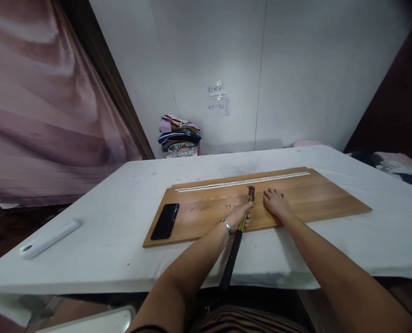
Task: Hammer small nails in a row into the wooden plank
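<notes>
Your left hand (238, 217) is wrapped round the shaft of the hammer (236, 241), fingers clenched just below its metal head, and a bracelet (227, 227) sits on that wrist. The head points toward the far edge of the wooden board (324, 199), while the dark grip slants back past the board's near edge and over the table's near edge, toward your body. Whether the head touches the board, you cannot tell from here. Your right hand (276, 202) lies palm down just beside the head, fingertips on the board and wrist near its near edge; whether those fingers pinch anything cannot be made out. Small nail-like bits (228, 206) lie just beyond your left hand, and two thin slivers (191, 210) rest farther left, near the phone (165, 221), which is flat at the board's left edge. Pale strips (242, 183) run along the board's far edge. On the white table (105, 222), a white plastic piece (49, 238) lies near the left edge, and folded cloths (179, 135) are stacked by the far edge.
</notes>
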### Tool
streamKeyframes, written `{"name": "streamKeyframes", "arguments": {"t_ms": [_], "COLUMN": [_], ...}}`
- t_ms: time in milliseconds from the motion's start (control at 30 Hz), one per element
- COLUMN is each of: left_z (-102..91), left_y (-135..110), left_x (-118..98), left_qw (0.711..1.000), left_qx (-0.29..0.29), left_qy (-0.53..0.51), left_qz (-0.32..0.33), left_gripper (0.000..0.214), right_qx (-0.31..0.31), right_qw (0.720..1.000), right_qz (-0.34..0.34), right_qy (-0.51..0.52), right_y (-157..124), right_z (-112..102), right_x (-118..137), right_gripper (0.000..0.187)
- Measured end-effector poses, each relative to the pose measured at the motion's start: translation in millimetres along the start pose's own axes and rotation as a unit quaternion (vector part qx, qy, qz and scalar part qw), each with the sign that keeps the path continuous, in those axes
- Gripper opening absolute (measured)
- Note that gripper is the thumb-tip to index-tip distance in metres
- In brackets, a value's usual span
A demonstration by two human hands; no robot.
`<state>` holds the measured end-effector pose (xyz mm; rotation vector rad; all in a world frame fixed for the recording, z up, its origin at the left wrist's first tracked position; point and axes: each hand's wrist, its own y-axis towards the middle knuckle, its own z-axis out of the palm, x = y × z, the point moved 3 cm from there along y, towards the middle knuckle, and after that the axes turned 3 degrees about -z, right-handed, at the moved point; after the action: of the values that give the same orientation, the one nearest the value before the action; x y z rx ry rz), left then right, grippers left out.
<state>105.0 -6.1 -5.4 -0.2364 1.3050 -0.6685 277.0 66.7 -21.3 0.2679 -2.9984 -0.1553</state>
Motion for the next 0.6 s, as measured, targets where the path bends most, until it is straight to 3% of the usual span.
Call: {"name": "streamKeyframes", "arguments": {"t_ms": [367, 600], "left_z": [16.6, 2.7], "left_y": [11.1, 18.8], "left_x": [-6.8, -9.6], "left_qw": [0.999, 1.000], "left_qx": [-0.031, -0.016], "left_qy": [-0.018, -0.014], "left_qz": [-0.004, 0.010], "left_gripper": [0.031, 0.028], "right_qx": [0.001, 0.001], "right_qw": [1.000, 1.000], "right_qz": [-0.004, 0.019], "right_qy": [-0.010, -0.006], "right_y": [8.2, 10.3], "right_z": [-4.3, 0.9], "right_x": [-0.5, -0.4], "right_gripper": [0.042, 0.046]}}
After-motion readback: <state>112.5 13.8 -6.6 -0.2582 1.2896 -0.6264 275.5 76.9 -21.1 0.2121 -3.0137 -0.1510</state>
